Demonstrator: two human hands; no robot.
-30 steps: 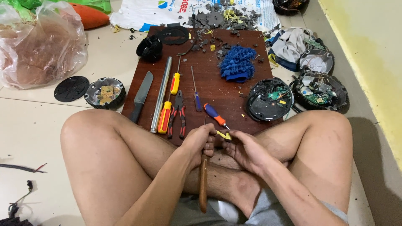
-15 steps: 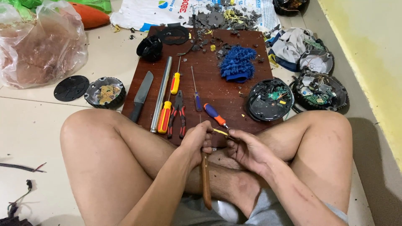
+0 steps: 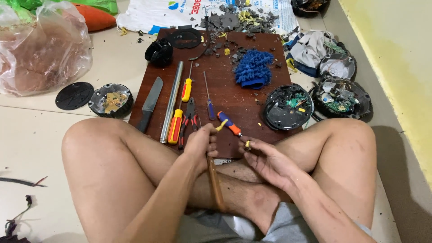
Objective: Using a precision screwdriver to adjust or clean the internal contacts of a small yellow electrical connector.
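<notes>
Two hands meet over the near edge of the brown board (image 3: 252, 103). Your left hand (image 3: 201, 146) has its fingers closed around a wooden-handled tool (image 3: 215, 186), whose yellow tip (image 3: 221, 125) pokes out above the knuckles. Your right hand (image 3: 265, 159) pinches a small yellow piece (image 3: 247, 144) at the fingertips, just beside the orange-and-blue screwdriver (image 3: 229, 124) lying on the board.

blue cloth (image 3: 253, 68); dark red-brown board (image 3: 234, 96); yellow-orange screwdriver (image 3: 175, 126).
</notes>
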